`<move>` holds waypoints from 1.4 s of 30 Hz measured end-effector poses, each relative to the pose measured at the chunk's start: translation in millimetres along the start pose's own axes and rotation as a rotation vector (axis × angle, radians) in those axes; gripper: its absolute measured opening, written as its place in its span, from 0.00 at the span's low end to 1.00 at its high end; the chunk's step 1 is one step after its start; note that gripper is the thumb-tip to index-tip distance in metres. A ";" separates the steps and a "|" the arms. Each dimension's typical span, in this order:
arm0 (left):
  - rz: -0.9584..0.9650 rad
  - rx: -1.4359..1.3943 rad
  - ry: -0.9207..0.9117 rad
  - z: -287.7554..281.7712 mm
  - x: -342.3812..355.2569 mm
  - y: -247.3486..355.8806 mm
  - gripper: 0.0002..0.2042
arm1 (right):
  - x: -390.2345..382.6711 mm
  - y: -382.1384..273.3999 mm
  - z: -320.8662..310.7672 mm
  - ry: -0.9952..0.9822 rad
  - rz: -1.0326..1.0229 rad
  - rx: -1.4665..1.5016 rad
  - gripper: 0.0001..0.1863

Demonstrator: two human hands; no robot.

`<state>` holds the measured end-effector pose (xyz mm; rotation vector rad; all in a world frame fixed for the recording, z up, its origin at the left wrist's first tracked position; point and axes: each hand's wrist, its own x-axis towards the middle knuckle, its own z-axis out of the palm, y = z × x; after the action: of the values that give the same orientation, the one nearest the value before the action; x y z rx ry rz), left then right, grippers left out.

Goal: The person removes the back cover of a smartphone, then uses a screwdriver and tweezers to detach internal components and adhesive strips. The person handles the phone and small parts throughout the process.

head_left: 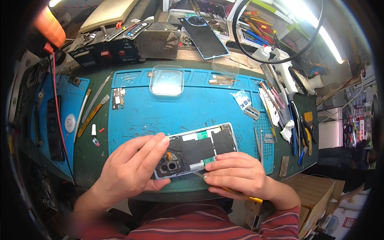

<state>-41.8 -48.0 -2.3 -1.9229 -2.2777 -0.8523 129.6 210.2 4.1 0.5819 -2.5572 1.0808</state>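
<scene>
Phone (200,149), matte, rectangular, is gripped by left hand (130,165); right hand (237,173) grasps slender tool (255,199).

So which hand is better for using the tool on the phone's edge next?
Probably the right hand: it holds the tool, whose thin tip sits close to the phone's near edge. The left hand looks busy holding the phone's left end.

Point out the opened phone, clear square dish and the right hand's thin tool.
Opened phone (200,149): head view, on its black inner surface.
Clear square dish (167,82): head view, on its bare base.
Thin tool (254,199): head view, on its yellow handle end.
</scene>
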 end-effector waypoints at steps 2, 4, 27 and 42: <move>0.007 0.008 -0.001 0.4 -0.6 0.0 0.38 | -0.2 1.1 0.7 0.001 0.019 0.028 0.15; 0.011 0.014 -0.003 1.5 -1.0 -0.1 0.38 | 0.4 2.2 0.3 -0.007 0.016 0.030 0.15; 0.007 -0.021 -0.027 -1.8 1.5 -2.3 0.39 | -3.2 0.0 3.6 0.034 -0.156 -0.156 0.15; -0.013 -0.052 -0.035 -3.9 2.4 -1.4 0.42 | -3.4 -0.2 1.7 0.013 -0.175 -0.179 0.14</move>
<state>-44.9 -47.7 1.4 -1.9615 -2.3124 -0.8955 132.5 209.7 1.7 0.7316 -2.5035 0.7854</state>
